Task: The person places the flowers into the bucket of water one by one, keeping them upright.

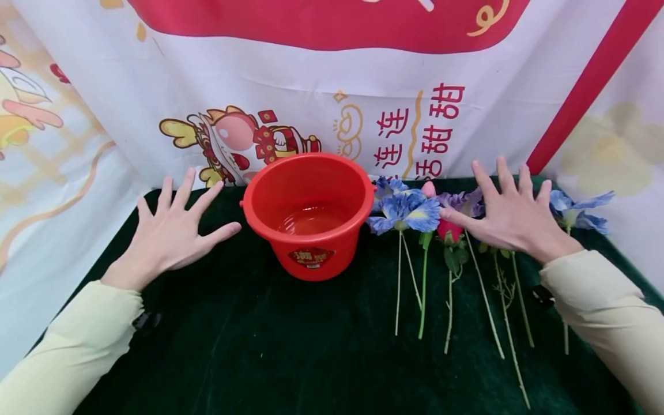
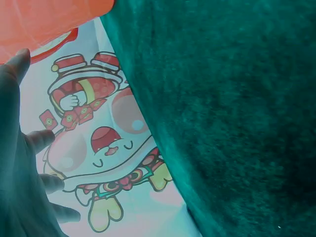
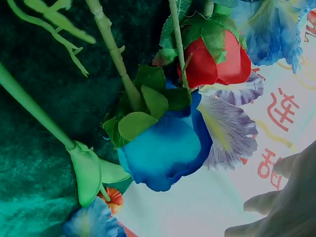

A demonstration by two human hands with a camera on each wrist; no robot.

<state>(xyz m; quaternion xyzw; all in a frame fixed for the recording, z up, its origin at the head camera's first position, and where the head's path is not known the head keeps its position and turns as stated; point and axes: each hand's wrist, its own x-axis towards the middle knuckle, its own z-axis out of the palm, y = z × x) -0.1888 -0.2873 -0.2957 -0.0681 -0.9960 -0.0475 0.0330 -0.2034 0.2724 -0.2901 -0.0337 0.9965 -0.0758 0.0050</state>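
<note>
Fingers (image 1: 185,189) are spread wide on the empty left hand (image 1: 173,236), left of the red bucket (image 1: 342,253), while to the bucket's right flowers (image 1: 407,212) are laid, stems (image 1: 422,294) running nearward, partly hidden by the nearer right hand (image 1: 510,216), likewise spread and seemingly holding nothing.

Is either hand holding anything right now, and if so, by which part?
Nothing is held: the left hand and right hand are both outspread.
</note>
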